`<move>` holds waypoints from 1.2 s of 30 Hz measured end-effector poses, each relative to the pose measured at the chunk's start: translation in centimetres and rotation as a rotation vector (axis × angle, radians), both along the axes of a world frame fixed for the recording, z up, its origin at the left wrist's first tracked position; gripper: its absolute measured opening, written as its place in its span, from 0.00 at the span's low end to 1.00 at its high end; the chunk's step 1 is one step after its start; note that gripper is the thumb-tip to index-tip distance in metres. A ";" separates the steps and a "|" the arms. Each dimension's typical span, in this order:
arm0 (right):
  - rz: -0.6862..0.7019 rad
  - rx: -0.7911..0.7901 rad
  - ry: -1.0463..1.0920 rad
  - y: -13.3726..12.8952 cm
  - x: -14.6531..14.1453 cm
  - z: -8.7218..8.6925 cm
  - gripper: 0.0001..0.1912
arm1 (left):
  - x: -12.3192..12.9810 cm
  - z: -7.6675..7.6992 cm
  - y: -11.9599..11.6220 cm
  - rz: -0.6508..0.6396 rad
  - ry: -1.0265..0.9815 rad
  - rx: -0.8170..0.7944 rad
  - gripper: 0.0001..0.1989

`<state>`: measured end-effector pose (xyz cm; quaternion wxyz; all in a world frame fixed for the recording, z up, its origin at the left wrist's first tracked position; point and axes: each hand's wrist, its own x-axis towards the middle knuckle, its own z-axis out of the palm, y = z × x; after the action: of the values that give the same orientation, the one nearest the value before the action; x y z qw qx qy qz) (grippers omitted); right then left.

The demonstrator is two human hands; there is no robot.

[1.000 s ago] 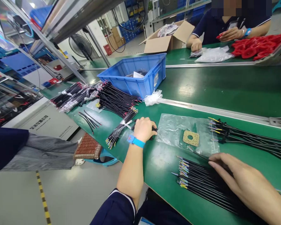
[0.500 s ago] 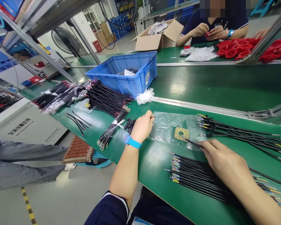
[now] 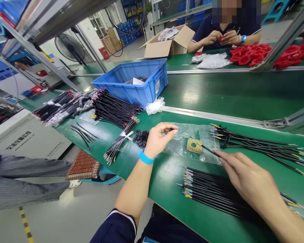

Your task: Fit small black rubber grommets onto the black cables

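My right hand (image 3: 245,172) pinches a black cable (image 3: 209,149) near its end. The cable's stripped tip points left and reaches the right edge of a yellow sponge (image 3: 192,145) with a hole in its middle. Under the sponge is a clear plastic bag (image 3: 177,148). My left hand (image 3: 160,136) is raised over the bag's left side, thumb and forefinger pinched together; what they hold, if anything, is too small to make out. Below my right hand lies a row of black cables (image 3: 212,190) with coloured wire ends, partly hidden by that hand. Small black plastic parts (image 3: 141,137) are piled left of my left hand.
Black cables with clips (image 3: 253,145) lie at the right. Leftward are a tied cable bundle (image 3: 121,138), more cables (image 3: 114,106) and a few short cables (image 3: 84,135). Behind stands a blue bin (image 3: 131,89). Across the bench a co-worker (image 3: 224,35) handles red items (image 3: 250,54).
My left hand has moved right, its pinch now over the bag. The cable tip in my right hand has shifted from the sponge's middle toward its right edge. The view has moved slightly.
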<state>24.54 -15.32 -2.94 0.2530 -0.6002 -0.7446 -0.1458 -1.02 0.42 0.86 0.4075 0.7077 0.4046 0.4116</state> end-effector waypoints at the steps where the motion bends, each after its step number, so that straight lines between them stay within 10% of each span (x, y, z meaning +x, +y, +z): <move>1: 0.014 0.020 0.065 -0.2 -0.3 0.7 0.15 | 0.1 0.0 -0.1 -0.035 -0.048 -0.021 0.06; 13: -0.057 0.240 0.061 -2.0 -2.2 3.3 0.37 | 2.8 0.0 -2.7 -0.388 -0.594 -0.684 0.18; 36: 0.002 0.322 -0.093 -1.9 -2.3 3.4 0.44 | 4.3 0.1 -4.7 -0.401 -0.821 -1.070 0.23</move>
<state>22.23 -17.26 0.47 0.3114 -0.5438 -0.7230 -0.2908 3.31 -4.25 0.93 0.8875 0.2584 0.2270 0.3067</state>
